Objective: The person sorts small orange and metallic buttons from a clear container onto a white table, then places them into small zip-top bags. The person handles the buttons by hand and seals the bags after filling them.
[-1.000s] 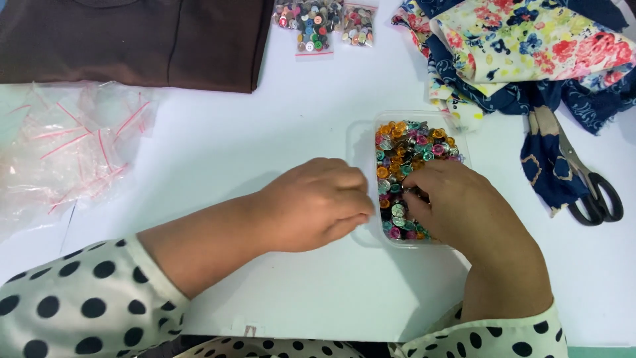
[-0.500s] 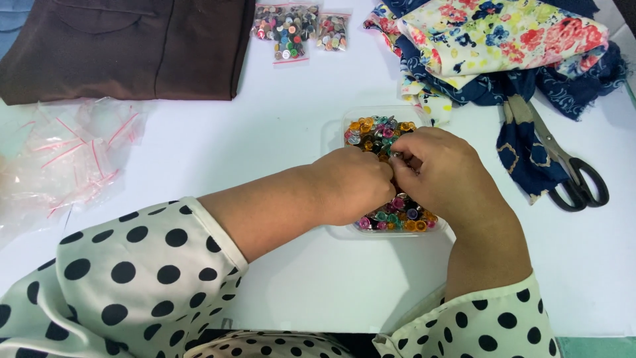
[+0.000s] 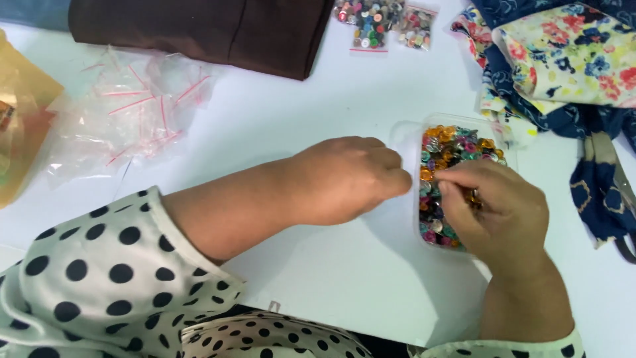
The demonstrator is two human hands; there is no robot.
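white table (image 3: 318, 119) | right hand (image 3: 497, 212) grip pinching buttons (image 3: 457, 142) | left hand (image 3: 344, 179) curled, contents hidden

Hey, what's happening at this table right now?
A person in polka-dot sleeves has both hands at a clear plastic box of small colourful beads on a white table. The right hand pinches among the beads; the left hand rests at the box's edge. Floral fabric lies beside it.
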